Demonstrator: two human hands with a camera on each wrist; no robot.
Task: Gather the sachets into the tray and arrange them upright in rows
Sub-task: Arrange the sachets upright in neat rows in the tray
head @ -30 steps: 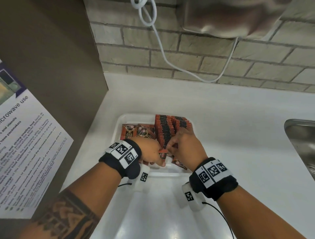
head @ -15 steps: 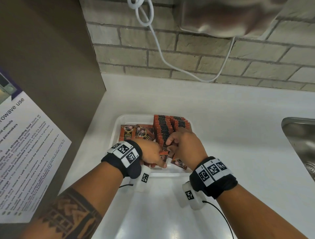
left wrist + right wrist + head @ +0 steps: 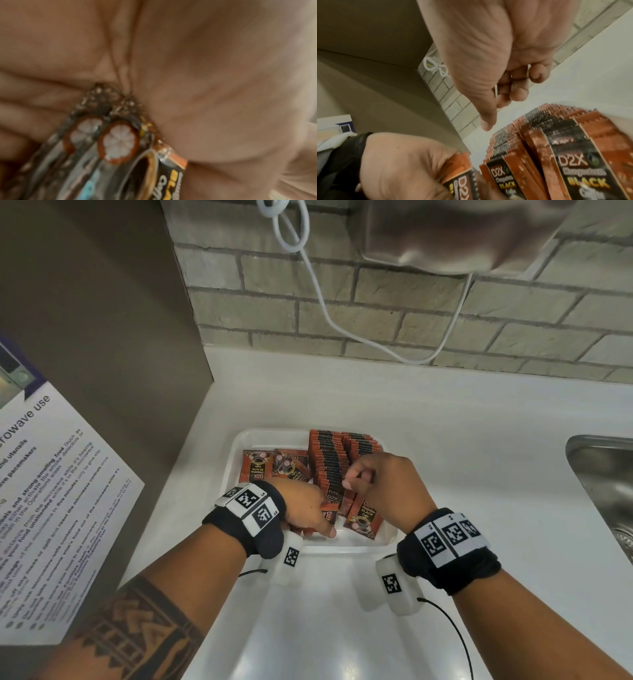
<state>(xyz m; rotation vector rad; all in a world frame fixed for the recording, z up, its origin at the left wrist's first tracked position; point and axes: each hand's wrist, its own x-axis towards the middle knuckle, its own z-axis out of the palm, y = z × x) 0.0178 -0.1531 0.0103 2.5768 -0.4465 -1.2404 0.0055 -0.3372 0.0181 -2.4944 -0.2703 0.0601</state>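
Feeding the loose sachets one at a time into the standing rows looks like the step in hand, and it should go best if the left hand keeps its small bundle squared up while the right hand parts the row and slips each packet in edge-down, so the neighbours do not topple.

The left hand's fingers are curled round several sachets, gripping them low in the near part of the tray; the left wrist view shows at least two or three packets fanned against the palm. The right hand hovers just above the near end of the upright rows, its fingers loosely curled with thumb and forefinger close together; whether they pinch anything cannot be told for sure, though nothing shows between them.

The upright rows fill the far right part of the tray, just beyond and under the right hand. Two flat sachets lie face-up in the far left part, apart from either hand, and a few more lean near the front wall between the wrists. The tray sits on the white desk, left of a steel sink
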